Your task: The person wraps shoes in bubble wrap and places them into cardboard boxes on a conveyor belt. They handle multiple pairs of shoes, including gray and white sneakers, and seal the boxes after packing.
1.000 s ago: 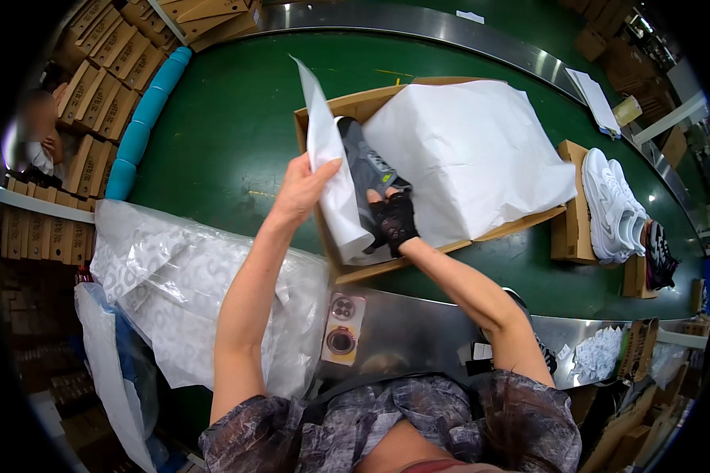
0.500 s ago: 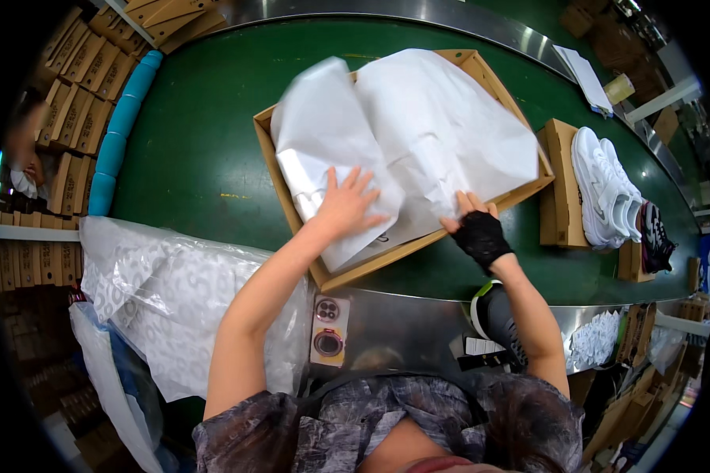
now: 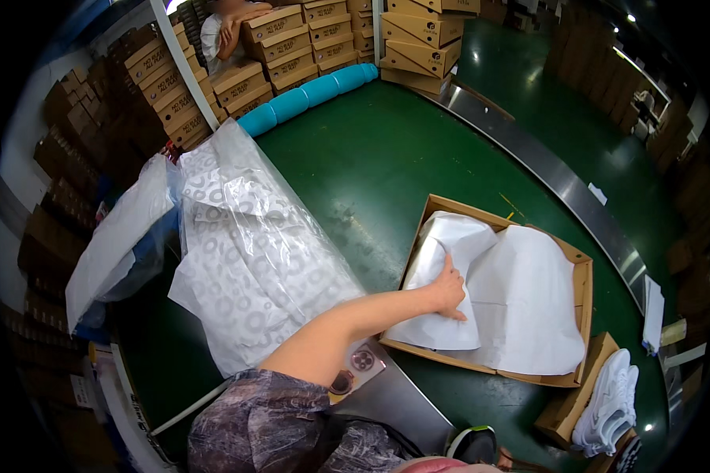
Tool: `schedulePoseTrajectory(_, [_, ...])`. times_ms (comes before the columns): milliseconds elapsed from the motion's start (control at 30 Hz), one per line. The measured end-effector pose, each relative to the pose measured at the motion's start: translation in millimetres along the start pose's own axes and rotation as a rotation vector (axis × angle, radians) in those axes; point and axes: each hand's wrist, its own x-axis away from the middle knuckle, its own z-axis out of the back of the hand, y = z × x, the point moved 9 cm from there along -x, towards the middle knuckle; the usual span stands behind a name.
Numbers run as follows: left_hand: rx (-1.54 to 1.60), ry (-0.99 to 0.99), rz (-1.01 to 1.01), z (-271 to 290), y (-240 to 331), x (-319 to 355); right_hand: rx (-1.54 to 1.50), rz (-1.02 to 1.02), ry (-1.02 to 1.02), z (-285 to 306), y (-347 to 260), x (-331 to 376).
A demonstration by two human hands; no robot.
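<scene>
My left hand (image 3: pixel 448 293) lies on white tissue paper (image 3: pixel 532 303) in an open brown cardboard box (image 3: pixel 586 303), fingers stretched across the left sheet. The two paper sheets spread over most of the box, hiding what is beneath them. Low in the view, a dark shoe with a green-white edge (image 3: pixel 473 444) shows partly. Beside it is a skin-coloured sliver that looks like part of my right hand or arm (image 3: pixel 506 457); its fingers cannot be made out.
Patterned tissue in clear plastic (image 3: pixel 252 260) lies left on the green table (image 3: pixel 347 158). A phone (image 3: pixel 375 359) rests on the metal ledge. White sneakers (image 3: pixel 611 402) stand by a box at right. Stacked shoeboxes (image 3: pixel 280 47) and another person (image 3: pixel 221 39) are behind a teal roll (image 3: pixel 315 91).
My view has swung left, so the box appears lower and farther right. My right hand has left the paper. The left sheet lies flatter under my left hand.
</scene>
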Motion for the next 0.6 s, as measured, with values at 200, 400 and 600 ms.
schedulePoseTrajectory(200, [0.149,0.07,-0.079,-25,22,-18,0.152,-0.212,-0.25,21,11,62])
schedulePoseTrajectory(400, [0.905,0.817,-0.287,53,57,79,-0.171,-0.46,-0.383,57,-8,73])
schedulePoseTrajectory(600, [0.93,0.567,-0.74,47,198,170,-0.185,-0.231,-0.357,84,-68,25])
